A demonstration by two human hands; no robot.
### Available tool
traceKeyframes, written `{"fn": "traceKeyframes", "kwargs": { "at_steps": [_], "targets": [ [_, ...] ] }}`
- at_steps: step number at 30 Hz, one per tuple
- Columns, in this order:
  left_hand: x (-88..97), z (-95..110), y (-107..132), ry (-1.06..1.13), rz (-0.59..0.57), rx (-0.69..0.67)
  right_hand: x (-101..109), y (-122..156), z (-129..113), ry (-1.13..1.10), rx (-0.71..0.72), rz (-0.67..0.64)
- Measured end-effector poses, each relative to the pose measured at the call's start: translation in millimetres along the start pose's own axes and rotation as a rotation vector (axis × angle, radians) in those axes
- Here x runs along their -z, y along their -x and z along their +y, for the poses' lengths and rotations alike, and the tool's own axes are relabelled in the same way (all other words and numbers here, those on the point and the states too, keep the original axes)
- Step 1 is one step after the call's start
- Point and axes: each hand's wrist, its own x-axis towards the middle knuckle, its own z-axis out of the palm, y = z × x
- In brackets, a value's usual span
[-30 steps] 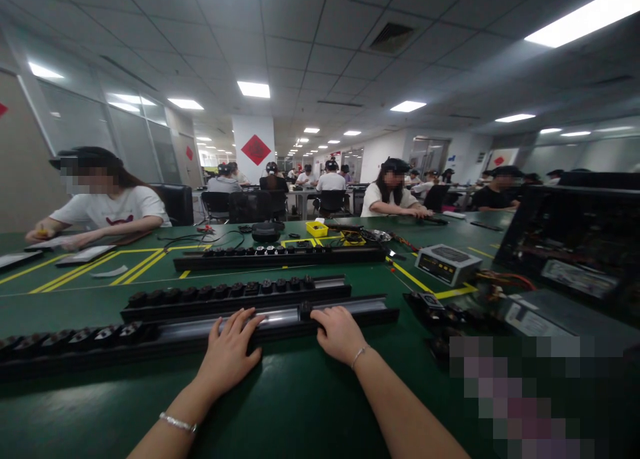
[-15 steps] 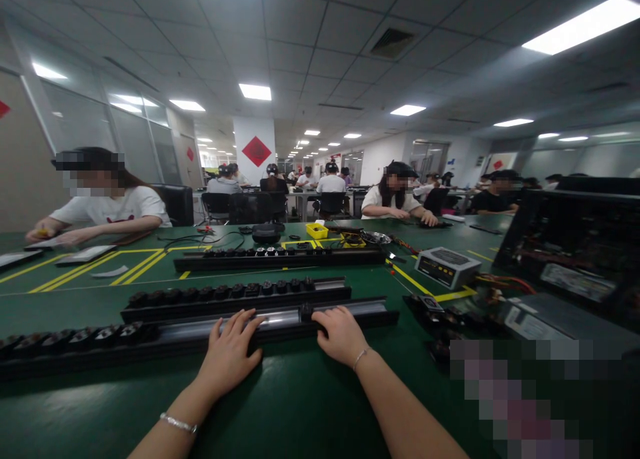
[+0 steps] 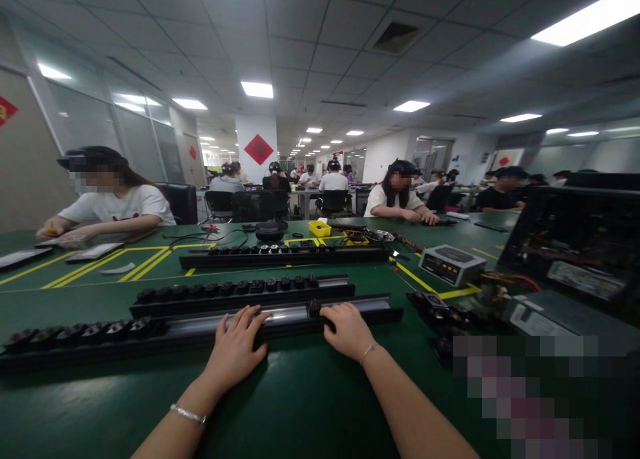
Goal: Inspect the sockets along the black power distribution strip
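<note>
A long black track (image 3: pixel 200 346) with a shiny inner strip runs across the table before me. Round black parts (image 3: pixel 117 329) stand in a row in its left portion. My left hand (image 3: pixel 239 344) rests over the track's near edge, fingers spread, holding nothing. Farther right, a small black block (image 3: pixel 315 308) sits in the track. My right hand (image 3: pixel 349 329) has its bent fingers against the block's right side; the fingertips are partly hidden behind it.
Behind lie a second track (image 3: pixel 240 296) and a third track (image 3: pixel 300 256), both bearing round parts. To the right are a power supply (image 3: pixel 453 264), loose dark parts (image 3: pixel 435 302) and an open computer case (image 3: pixel 575 246). A yellow box (image 3: pixel 320 228) stands farther back. Co-workers sit across the table.
The view has shifted slightly, so the table and things appear a little farther right. My hands and the black block keep nearly the same places along the track.
</note>
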Motion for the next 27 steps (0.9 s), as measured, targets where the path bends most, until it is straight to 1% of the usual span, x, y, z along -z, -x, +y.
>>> {"fn": "traceKeyframes", "kwargs": {
  "at_steps": [5,14,27],
  "targets": [
    [0.9,1.0,0.5,-0.007,-0.002,0.004,-3.8,-1.5,4.9,-0.02,0.006,0.008],
    [-3.2,-1.4,0.5,-0.014,0.03,-0.017,-6.7,-0.9,6.7,-0.065,0.017,0.067],
    [-3.5,-2.3,0.1,-0.009,0.03,-0.018,-5.8,-1.8,8.6,-0.088,0.008,0.059]
  ]
}}
